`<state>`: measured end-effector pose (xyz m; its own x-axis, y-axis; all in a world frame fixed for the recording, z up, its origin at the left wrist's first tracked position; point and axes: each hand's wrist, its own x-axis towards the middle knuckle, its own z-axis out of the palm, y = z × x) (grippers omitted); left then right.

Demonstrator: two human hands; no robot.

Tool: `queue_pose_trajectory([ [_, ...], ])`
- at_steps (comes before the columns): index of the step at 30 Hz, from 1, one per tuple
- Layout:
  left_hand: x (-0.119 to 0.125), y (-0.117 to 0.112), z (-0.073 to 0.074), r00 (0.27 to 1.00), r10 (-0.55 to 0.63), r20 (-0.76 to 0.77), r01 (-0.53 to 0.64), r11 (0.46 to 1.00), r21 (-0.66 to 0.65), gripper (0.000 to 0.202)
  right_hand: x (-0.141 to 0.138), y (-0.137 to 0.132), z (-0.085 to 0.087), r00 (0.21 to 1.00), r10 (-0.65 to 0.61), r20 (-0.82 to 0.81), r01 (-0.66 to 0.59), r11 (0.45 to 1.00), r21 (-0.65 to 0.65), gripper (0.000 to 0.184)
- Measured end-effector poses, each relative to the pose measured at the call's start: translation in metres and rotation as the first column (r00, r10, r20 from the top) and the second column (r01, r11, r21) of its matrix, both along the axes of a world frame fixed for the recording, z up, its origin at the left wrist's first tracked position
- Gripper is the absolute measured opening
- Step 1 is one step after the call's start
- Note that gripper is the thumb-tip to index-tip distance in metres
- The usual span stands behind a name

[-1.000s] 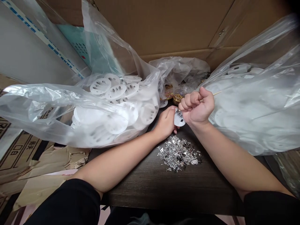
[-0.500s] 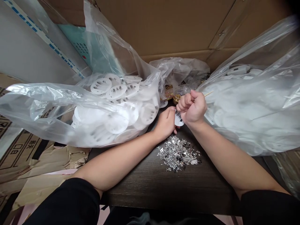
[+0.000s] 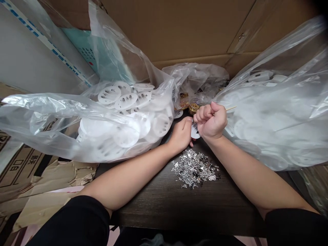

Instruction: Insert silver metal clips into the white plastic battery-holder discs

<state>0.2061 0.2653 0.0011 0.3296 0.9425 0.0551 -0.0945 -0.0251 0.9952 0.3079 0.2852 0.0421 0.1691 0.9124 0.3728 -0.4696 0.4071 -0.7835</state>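
White slotted disc [image 3: 195, 132] pinched in the left hand [image 3: 181, 134], right hand [image 3: 211, 120] clenched round a thin wooden stick [image 3: 231, 108], right above the loose silver pieces [image 3: 194, 168] on the dark worktop [image 3: 179, 208], and one slip could drop it and scatter that pile!

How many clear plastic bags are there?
3: a clear plastic bag of white slotted discs at left, a crumpled clear plastic bag at the back, and a clear plastic bag of white discs at right. Others may be hidden.
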Motion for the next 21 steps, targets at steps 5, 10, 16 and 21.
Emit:
queue_pose_trajectory([
  [5, -0.001, -0.001, -0.003, 1.000, 0.008, -0.022, -0.007, 0.999, 0.048, 0.034, 0.001, 0.005, -0.003, 0.999, 0.046, 0.002, -0.046, 0.998, -0.044, 0.057],
  [10, -0.002, -0.003, -0.001, 0.999, 0.006, -0.041, -0.004, 0.999, 0.046, 0.034, 0.004, 0.004, -0.003, 0.996, 0.086, -0.016, -0.087, 0.994, -0.064, 0.056],
  [16, -0.002, 0.000, 0.001, 0.996, -0.038, 0.080, 0.042, 0.998, -0.051, 0.033, 0.017, 0.007, 0.003, 0.989, 0.106, -0.105, -0.110, 0.994, -0.025, 0.060],
  [21, -0.001, 0.003, 0.001, 0.989, -0.057, 0.137, 0.069, 0.994, -0.081, 0.032, 0.020, 0.007, 0.006, 0.995, 0.069, -0.070, -0.069, 0.998, -0.005, 0.065],
])
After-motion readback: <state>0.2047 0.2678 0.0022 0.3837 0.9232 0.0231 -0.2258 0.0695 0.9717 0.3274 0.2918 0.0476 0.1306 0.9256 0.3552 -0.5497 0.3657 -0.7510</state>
